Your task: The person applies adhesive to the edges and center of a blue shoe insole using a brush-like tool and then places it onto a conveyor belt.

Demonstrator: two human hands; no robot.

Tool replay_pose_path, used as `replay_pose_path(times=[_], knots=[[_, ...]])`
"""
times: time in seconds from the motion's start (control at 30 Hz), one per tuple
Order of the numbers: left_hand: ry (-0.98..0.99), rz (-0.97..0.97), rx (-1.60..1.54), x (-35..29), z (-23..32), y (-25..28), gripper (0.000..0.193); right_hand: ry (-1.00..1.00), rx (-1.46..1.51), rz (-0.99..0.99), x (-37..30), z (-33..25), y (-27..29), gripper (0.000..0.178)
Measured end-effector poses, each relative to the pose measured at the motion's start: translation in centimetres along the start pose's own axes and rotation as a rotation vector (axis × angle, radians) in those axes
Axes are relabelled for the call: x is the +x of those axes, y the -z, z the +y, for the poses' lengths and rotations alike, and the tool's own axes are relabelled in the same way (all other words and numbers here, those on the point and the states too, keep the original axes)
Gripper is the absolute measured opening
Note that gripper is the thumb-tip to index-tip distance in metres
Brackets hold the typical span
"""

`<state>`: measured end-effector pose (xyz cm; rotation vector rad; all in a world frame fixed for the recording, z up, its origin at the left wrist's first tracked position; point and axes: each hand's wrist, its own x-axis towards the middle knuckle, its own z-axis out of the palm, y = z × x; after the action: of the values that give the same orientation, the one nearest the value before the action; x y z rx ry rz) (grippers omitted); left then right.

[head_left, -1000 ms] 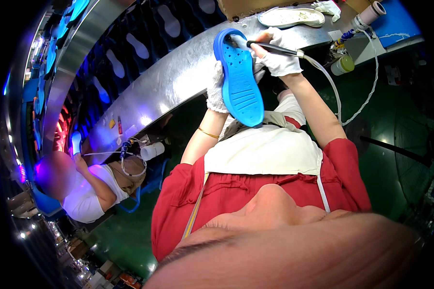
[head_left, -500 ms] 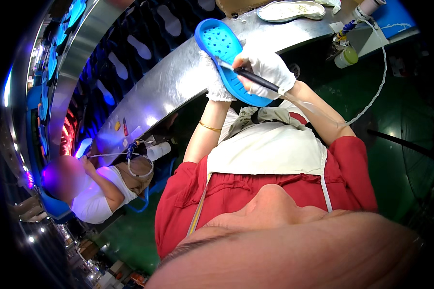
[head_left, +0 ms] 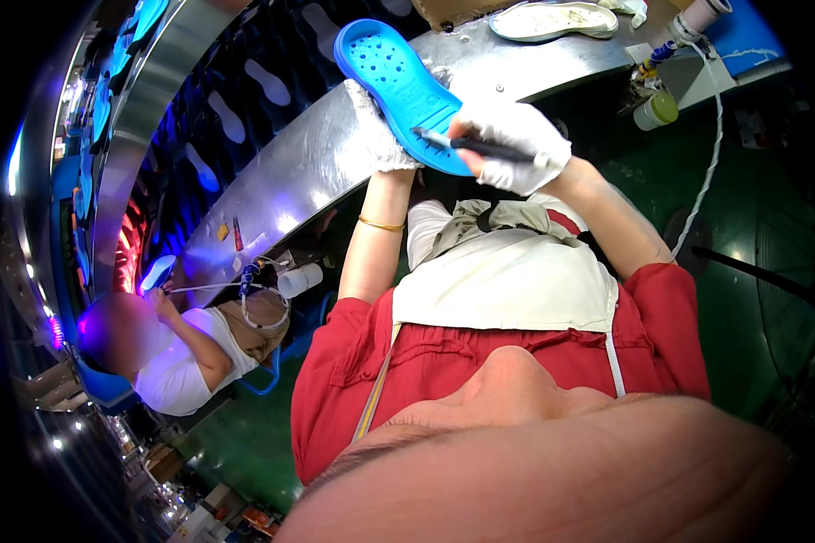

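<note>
A blue shoe sole (head_left: 400, 86) with round dimples and grooves is tilted above the metal bench edge. My gloved left hand (head_left: 378, 136) is closed on its side and underside, and most of those fingers are hidden behind it. In my gloved right hand (head_left: 523, 145) is a black-handled brush (head_left: 491, 148) with a pale tip. That tip is at the grooved lower part of the sole. A thin tube runs from the brush along my right forearm.
The curved metal bench (head_left: 312, 172) borders a dark conveyor carrying pale soles (head_left: 267, 83). A whitish sole (head_left: 554, 22) lies at the back. A white hose (head_left: 714, 154) hangs at right near a yellow-green-lidded jar (head_left: 656, 109). Another person (head_left: 190, 362) sits at left, holding a sole.
Both hands have shifted, the sole moving up and to the left. The brush tip has moved from the sole's middle to its lower, grooved part.
</note>
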<state>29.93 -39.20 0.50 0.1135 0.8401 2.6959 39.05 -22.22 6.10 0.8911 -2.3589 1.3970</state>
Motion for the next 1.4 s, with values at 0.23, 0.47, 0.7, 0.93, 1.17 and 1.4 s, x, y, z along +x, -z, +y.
replay_pose_path(times=[0.23, 0.47, 0.7, 0.93, 1.17, 1.4], knots=[[0.092, -0.231, -0.205, -0.2, 0.8, -0.9, 0.077, -0.327, 0.438, -0.029, 0.0, 2.0, 1.0, 0.018], [-0.081, -0.155, -0.103, -1.1, -2.5, 0.4, 0.066, -0.175, 0.367, 0.224, 0.0, 2.1, 0.3, 0.016], [-0.150, -0.211, -0.043, 0.3, -1.8, 1.3, 0.062, -0.568, 0.748, 0.176, -0.5, 1.7, -0.3, 0.010], [-0.167, -0.123, -0.052, -1.2, -0.3, -3.0, 0.081, -0.203, 0.620, 0.137, -0.1, 1.9, -1.9, 0.011], [-0.116, -0.295, -0.132, -0.8, 0.9, -3.4, 0.081, -0.389, 0.708, 0.217, 0.1, 2.8, -0.5, 0.008], [-0.039, -0.236, -0.022, -0.4, 2.1, -3.0, 0.084, -0.423, 0.695, 0.099, 0.3, 2.6, -0.4, 0.010]])
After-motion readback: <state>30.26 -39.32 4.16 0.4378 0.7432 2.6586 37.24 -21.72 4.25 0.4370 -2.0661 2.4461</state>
